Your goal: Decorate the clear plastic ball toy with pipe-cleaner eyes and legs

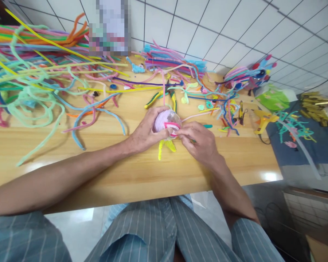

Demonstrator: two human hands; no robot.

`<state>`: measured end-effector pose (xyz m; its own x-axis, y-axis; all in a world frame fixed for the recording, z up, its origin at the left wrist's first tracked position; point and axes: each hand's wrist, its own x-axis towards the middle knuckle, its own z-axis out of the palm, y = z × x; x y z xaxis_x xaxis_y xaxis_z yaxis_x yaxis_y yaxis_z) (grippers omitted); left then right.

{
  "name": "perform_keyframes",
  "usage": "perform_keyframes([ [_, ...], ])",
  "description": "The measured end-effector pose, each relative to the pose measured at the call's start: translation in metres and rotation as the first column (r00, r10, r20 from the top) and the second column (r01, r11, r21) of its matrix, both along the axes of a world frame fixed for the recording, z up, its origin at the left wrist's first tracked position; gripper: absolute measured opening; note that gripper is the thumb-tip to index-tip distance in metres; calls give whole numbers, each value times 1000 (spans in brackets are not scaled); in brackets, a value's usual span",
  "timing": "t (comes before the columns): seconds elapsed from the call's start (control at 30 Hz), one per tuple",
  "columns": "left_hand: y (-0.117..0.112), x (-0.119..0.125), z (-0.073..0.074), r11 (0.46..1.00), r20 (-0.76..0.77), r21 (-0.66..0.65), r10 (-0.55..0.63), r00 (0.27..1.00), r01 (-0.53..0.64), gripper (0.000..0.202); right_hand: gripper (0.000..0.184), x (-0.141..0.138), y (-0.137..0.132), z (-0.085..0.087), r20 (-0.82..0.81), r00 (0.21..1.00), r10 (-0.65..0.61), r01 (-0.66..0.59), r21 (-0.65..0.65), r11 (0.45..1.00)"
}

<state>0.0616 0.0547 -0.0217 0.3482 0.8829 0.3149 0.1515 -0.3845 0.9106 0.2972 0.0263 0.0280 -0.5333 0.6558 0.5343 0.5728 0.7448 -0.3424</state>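
Note:
My left hand (146, 131) is wrapped round a lilac ball of wound pipe cleaner (164, 119) above the wooden table (125, 171). A pink and white pipe-cleaner loop (171, 127) lies against the ball's front. My right hand (199, 141) pinches that loop at its right end, fingers pressed together. Yellow pipe-cleaner legs (166, 146) stick out under the ball, just below both hands.
Loose pipe cleaners of many colours (38, 83) cover the table's left and back. Pliers with yellow-green handles (164, 98) lie behind the ball. A yellow glue gun (262, 122) rests at the right edge, beside a blue cloth (311, 145) and finished figures (246, 76).

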Motion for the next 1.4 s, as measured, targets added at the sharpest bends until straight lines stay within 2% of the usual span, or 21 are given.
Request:
perform_keyframes([
  [0.37, 8, 0, -1, 997, 64, -79, -1, 998, 6, 67, 23, 3, 2, 1, 35, 999, 8, -8, -5, 1000],
  [0.6, 16, -5, 9, 985, 62, -161, -52, 997, 62, 67, 23, 4, 2, 2, 53, 998, -20, 23, -46, 999],
  [0.77, 19, -7, 15, 973, 40, -213, -80, 996, 86, 69, 23, 3, 4, 0, 34, 999, 7, -7, 2, 1000],
  [1.13, 25, -13, 14, 969, 22, -203, -143, 989, 145, 67, 27, 0, 4, 2, 71, 997, 10, -8, -31, 999],
  [1.4, 25, -14, 14, 967, 49, -183, -171, 984, 177, 67, 24, -3, 0, -2, 60, 998, 19, -20, 25, 999],
])
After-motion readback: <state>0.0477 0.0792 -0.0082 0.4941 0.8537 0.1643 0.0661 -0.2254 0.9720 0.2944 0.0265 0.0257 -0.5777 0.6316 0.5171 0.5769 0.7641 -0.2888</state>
